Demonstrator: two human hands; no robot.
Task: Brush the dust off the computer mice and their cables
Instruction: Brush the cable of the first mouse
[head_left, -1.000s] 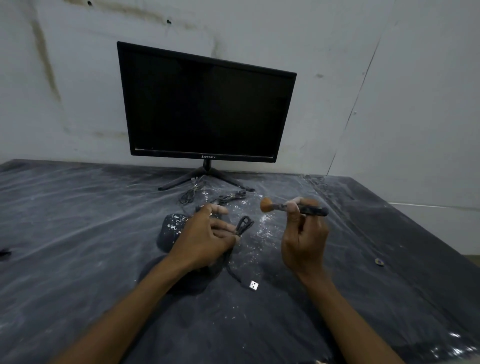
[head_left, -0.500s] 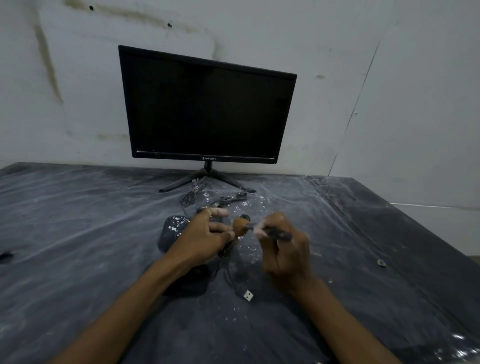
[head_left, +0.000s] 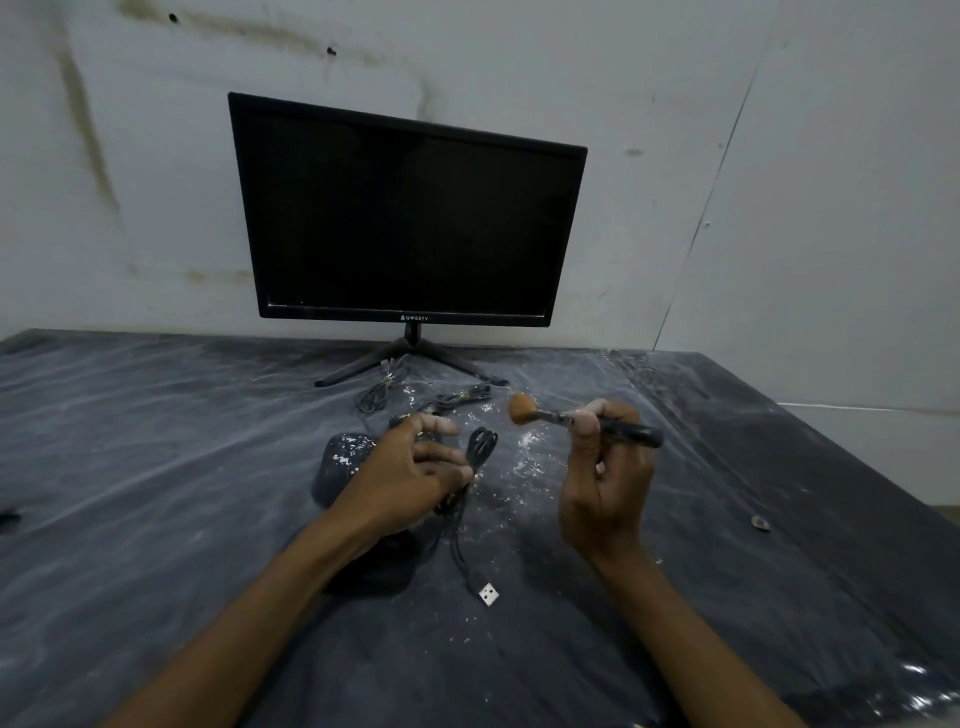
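Note:
A dusty black mouse (head_left: 340, 465) lies on the dark plastic-covered table (head_left: 156, 493), just left of my left hand (head_left: 410, 475). My left hand grips a bundled black cable (head_left: 480, 449), whose loop sticks out past my fingers. The cable's tail runs toward me and ends in a USB plug (head_left: 488, 594). My right hand (head_left: 602, 483) holds a small brush (head_left: 582, 418) by its dark handle. The brush is raised off the table, with its orange bristles pointing left, above and to the right of the cable loop.
A black monitor (head_left: 410, 208) on a tripod foot stands at the back against the white wall. More coiled cables (head_left: 457, 397) lie in front of its foot. White dust specks (head_left: 524, 460) cover the table between my hands. A small object (head_left: 759, 522) lies at the right.
Half a second ago the brush head was down at the cable beside my left fingers. My right hand has since lifted it up and to the right. My left hand kept its grip.

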